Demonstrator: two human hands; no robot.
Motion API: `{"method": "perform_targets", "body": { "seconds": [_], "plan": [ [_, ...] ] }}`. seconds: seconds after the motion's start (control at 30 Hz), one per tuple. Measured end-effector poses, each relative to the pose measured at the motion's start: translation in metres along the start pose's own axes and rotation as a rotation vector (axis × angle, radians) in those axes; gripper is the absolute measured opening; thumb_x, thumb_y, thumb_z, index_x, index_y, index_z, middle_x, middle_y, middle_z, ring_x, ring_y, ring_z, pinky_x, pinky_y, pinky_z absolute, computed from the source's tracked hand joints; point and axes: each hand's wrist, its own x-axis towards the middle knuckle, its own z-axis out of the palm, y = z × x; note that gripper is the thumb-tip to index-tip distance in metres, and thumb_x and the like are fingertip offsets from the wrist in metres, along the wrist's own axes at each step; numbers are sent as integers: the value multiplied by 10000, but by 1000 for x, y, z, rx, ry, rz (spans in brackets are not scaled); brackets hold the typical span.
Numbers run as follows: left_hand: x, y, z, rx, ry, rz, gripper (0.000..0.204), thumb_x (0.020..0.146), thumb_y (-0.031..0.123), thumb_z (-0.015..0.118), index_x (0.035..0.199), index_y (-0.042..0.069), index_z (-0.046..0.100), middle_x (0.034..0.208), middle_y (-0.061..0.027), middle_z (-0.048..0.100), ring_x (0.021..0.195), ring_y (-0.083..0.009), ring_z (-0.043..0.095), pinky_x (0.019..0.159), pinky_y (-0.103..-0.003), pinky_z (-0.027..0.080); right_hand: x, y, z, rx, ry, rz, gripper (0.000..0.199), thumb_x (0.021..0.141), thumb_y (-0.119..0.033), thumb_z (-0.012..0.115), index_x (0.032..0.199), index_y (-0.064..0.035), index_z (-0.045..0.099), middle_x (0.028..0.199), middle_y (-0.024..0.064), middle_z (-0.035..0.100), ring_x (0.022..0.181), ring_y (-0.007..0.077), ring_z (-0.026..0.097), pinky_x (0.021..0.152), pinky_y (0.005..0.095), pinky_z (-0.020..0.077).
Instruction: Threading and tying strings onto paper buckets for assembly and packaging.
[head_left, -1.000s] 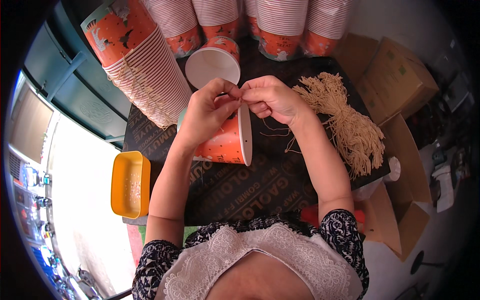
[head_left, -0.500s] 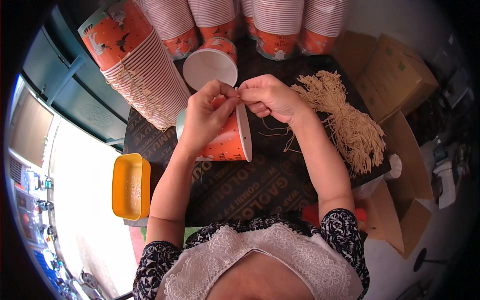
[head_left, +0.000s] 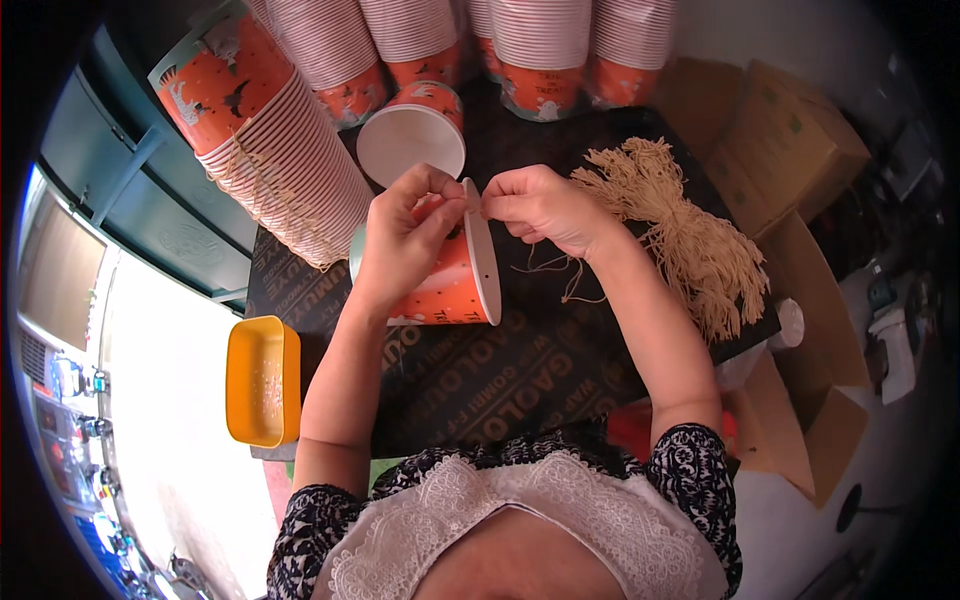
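While the orange bucket [head_left: 440,288] lies sideways on the table [head_left: 455,395], the left hand [head_left: 412,225] has its fingers pinched together at the rim. The right hand [head_left: 540,208], just beside it, has closed fingers; anything gripped is too small to tell.

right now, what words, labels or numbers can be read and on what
I won't copy wording out.
Black tabletop: large brown capitals, legible.
Nearest orange paper bucket: dark capitals, partly out of sight.
Back-centre bucket stack: small dark lettering, blurred.
Cardboard box: faint marks, too small to read.
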Motion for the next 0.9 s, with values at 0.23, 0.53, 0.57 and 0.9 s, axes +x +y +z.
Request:
{"method": "perform_targets", "body": {
  "seconds": [0.23, 0.53, 0.57, 0.9],
  "plan": [
    [1, 2, -2, -97, -45, 36, 37, 864, -48, 583, 884, -20, 568, 899, -32, 618, 774, -65, 548, 711, -226, 478, -2, 2, 16, -66, 62, -34, 117, 884, -189, 631, 849, -78, 643, 680, -67, 507, 561, 27, 416, 492, 194, 307],
    [-5, 8, 1, -159, -69, -47, 19, 870, -36, 573, 869, -18, 576, 855, -31, 629, 770, -64, 540, 722, -222, 467, 2, 11, 26, -164, 106, -118, 139, 881, -112, 603, 856, 7, 669, 801, 13, 635, 760, 87, 552, 701, 274, 460],
    [-6, 6, 0, -125, -71, -47, 17, 871, -32, 575, 870, -18, 583, 829, -27, 626, 763, -65, 541, 713, -224, 467, 1, 11, 26, -185, 111, -118, 140, 880, -113, 605, 850, 8, 669, 788, 19, 636, 755, 89, 554, 695, 280, 462],
    [-4, 3, 17, 118, 22, 50, 40, 839, -11, 604, 878, -22, 606, 795, -42, 633, 752, -95, 585, 699, -240, 476, -38, 25, 9, -711, 503, -581, 134, 872, -110, 610, 930, 6, 642, 837, 109, 615, 750, 205, 612, 669, 315, 484]
  ]
}}
